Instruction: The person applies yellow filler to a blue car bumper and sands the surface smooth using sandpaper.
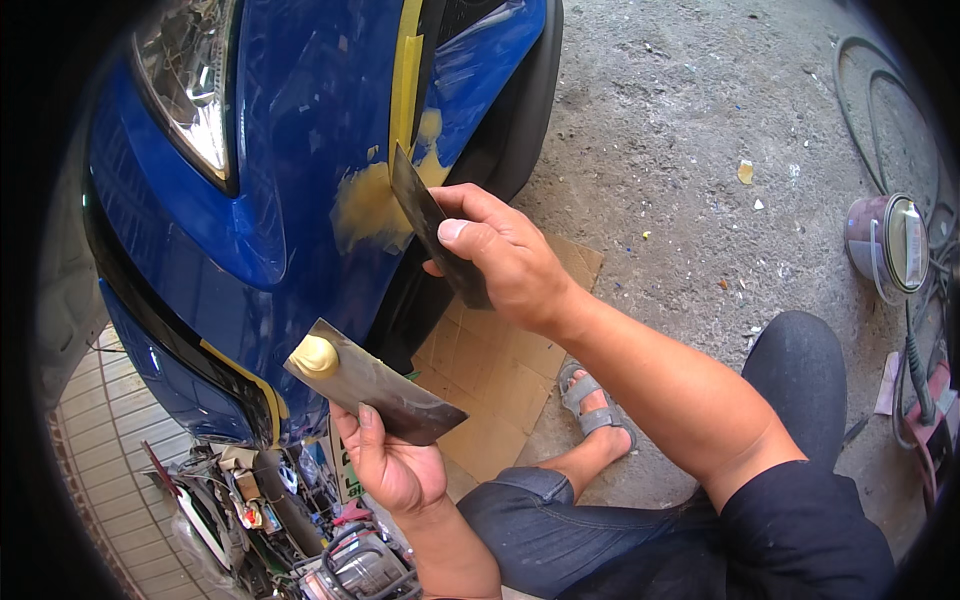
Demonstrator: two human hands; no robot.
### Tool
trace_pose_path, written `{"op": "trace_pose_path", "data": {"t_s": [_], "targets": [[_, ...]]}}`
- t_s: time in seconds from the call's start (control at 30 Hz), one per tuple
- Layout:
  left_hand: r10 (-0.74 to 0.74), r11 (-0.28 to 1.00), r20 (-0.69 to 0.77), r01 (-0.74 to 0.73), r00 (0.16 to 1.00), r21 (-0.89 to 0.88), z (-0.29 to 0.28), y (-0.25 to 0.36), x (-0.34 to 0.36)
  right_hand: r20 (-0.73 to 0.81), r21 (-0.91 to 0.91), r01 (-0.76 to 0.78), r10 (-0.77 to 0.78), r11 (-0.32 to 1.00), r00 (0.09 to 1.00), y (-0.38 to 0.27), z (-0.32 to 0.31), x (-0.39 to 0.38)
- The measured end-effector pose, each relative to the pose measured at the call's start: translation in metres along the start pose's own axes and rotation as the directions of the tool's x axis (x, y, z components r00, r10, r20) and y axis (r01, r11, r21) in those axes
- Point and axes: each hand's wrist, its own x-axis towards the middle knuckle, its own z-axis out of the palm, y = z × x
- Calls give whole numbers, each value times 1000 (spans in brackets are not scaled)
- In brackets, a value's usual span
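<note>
My right hand point(510, 260) grips a thin dark flat spreader point(445, 240) upright at a slant, its tip at the yellow masking tape point(407, 70) beside a tan filler patch point(365, 205) on a blue vehicle body panel point(290, 100); whether it touches the surface I cannot tell. Below, my left hand point(400, 460) holds a metal plate point(390, 395) tilted, with a round cream-coloured blob of putty point(318, 357) on its left end. A second strip of yellow tape point(268, 390) edges the black trim lower on the panel.
Flattened cardboard point(490, 360) lies under the panel by my sandalled foot point(597, 410). Piled tools and clutter point(250, 500) sit at lower left beside tiles point(100, 450). A can point(885, 245), hoses point(850, 90) and a pink object are at the right on concrete point(680, 130).
</note>
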Motion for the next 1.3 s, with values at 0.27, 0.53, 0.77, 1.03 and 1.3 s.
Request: {"op": "trace_pose_path", "data": {"t_s": [0.27,0.53,0.77,1.03,1.3], "targets": [[2,1000,-43,-2,999,1,0,0,0,-46,61,-28,30,998,998,-7,8,3],[7,1000,-17,-7,1000,19,1,0,-1,-114,96,-18,28,995,993,-14,17,6],[8,1000,-14,-7,1000,19,2,1,-1,-176,117,8,13,993,984,-27,26,12],[-7,1000,-41,6,999,-9,5,1,-3,-117,117,-12,26,993,993,-40,7,-20],[30,999,-82,-27,996,37,25,-3,4,449,-578,403,-136,710,883,-18,-18,-73]]}}
